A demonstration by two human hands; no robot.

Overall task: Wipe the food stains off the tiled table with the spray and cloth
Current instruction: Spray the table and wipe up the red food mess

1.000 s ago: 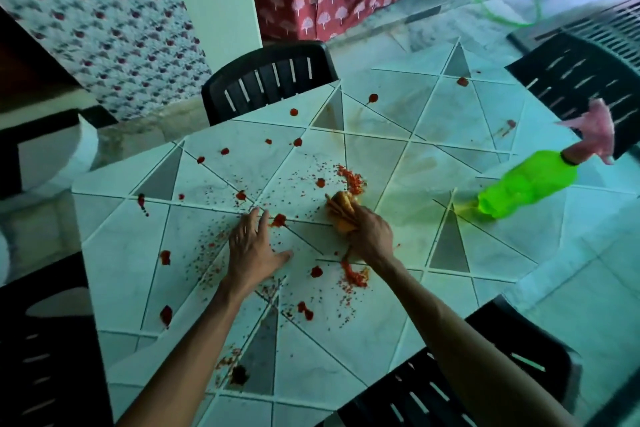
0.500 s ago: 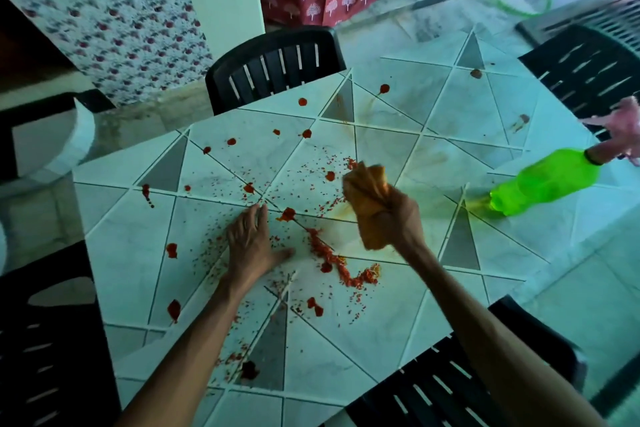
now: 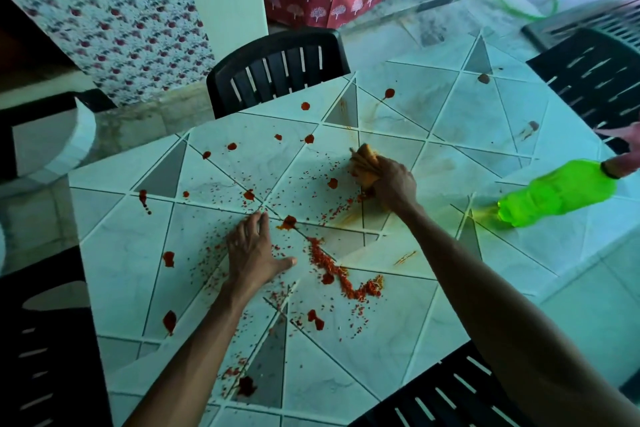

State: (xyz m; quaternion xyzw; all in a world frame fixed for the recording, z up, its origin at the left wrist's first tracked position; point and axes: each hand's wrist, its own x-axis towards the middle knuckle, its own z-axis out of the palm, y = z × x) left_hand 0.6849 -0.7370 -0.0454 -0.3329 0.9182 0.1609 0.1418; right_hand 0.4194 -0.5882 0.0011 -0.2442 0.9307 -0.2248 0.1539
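Note:
My right hand (image 3: 393,184) grips a bunched orange cloth (image 3: 365,166) and presses it on the tiled table (image 3: 467,107) near the middle. My left hand (image 3: 252,250) lies flat on the tiles with fingers spread, holding nothing. Red food stains dot the table: a swept line of red crumbs (image 3: 343,274) lies between my arms, with blobs (image 3: 169,258) and specks further left. A bright green spray bottle (image 3: 557,192) with a pink nozzle lies on its side at the right edge.
Black plastic chairs stand around the table: one at the far side (image 3: 277,69), one at the right (image 3: 595,80), one at the left (image 3: 45,340) and one at the near edge (image 3: 440,399). Patterned curtains hang behind.
My right hand lifted the cloth off the table, then set it down farther away and is wiping there. A ridge of red crumbs was left behind. My left hand stayed in place.

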